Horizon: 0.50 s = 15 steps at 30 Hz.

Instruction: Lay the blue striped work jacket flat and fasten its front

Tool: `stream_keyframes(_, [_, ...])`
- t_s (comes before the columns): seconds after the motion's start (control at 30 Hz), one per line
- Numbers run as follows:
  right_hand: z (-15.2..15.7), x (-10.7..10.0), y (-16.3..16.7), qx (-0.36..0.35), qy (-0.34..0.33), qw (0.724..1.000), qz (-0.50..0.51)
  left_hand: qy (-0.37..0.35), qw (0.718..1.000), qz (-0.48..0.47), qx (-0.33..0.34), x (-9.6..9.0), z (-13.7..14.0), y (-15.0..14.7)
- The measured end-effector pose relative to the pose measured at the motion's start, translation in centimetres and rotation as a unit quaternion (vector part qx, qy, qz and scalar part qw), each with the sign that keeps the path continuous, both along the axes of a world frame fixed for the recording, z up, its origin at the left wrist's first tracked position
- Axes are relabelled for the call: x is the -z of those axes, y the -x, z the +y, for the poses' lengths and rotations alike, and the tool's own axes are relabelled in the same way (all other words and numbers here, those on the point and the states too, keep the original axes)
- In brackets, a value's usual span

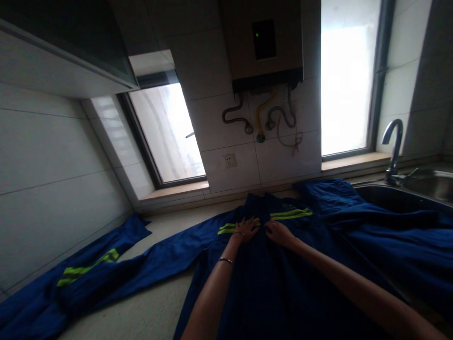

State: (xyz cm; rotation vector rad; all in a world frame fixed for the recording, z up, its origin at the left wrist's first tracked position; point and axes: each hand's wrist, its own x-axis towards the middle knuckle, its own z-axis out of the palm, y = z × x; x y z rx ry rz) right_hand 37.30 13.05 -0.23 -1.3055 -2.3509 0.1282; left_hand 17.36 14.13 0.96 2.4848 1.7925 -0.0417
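A dark blue work jacket (262,283) with yellow-green striped bands across the chest lies spread on the counter, its collar toward the wall. My left hand (248,229) rests flat on the chest beside the front opening, fingers spread over one striped band. Just right of the opening, my right hand (278,233) has its fingers curled in against the jacket's front edge; the fingertips are partly hidden. One sleeve (166,250) stretches out to the left. Blue cloth with another striped band (88,269) lies there too; whether it belongs to the same garment I cannot tell.
At the right, a sink (433,185) with a chrome faucet (393,146) borders the counter (148,293), and blue cloth (399,226) reaches its edge. A water heater (265,42) with pipes hangs on the tiled wall above a socket (229,160). A cabinet (63,52) overhangs the left.
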Motion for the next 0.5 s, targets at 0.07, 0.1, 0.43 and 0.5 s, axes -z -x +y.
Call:
stream_keyframes(0.07, [-1.0,0.0,0.4,0.007,0.037,0.999,-0.021,0.003,1.000,0.000,-0.002,-0.2,-0.2,0.0])
stream_keyframes(0.1, [-1.4,-0.1,0.5,0.012,0.048,0.998,-0.034,0.005,1.000,0.001,-0.003,-0.3,-0.3,-0.1])
stream_keyframes(0.43, [-0.7,0.4,0.0,-0.010,0.078,0.996,0.030,0.003,1.000,-0.001,-0.012,-0.4,-0.5,-0.2])
stream_keyframes(0.5, [0.3,0.6,-0.6,-0.034,0.098,0.990,0.096,0.002,1.000,-0.001,-0.016,-0.4,-0.5,-0.4])
